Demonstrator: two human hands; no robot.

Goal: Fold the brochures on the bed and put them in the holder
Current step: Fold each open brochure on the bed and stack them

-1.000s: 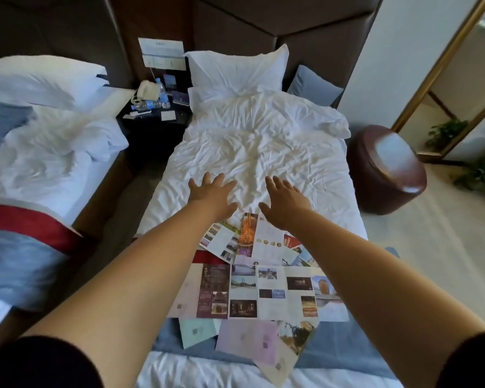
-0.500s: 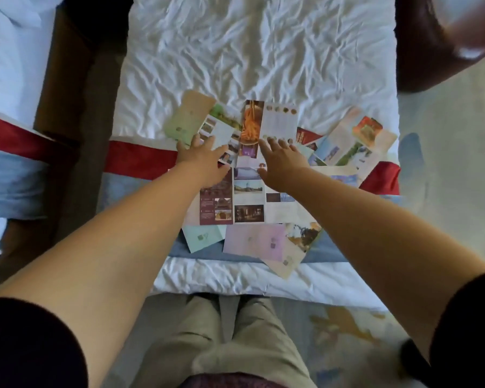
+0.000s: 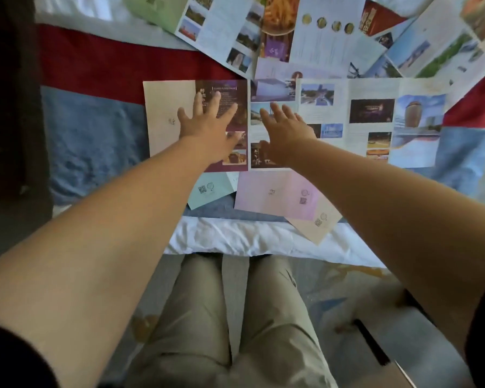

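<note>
Across the foot of the bed (image 3: 235, 239) the brochures lie spread out flat, so by my reckoning the job has hardly begun. Nothing looks newly creased, nothing is stowed, and I can make out no holder. A loose fan of sheets (image 3: 319, 37) spreads toward twelve and one o'clock. At the centre lies the wide photo brochure (image 3: 373, 107), fully opened. A pink sheet (image 3: 275, 197) pokes out at its six o'clock edge and a small teal leaflet (image 3: 207, 191) at seven. The left hand (image 3: 207, 127) and right hand (image 3: 286, 133) reach side by side over the wide brochure's nine o'clock panels, fingers straight, grasping nothing. Whether they touch the paper I cannot tell.
</note>
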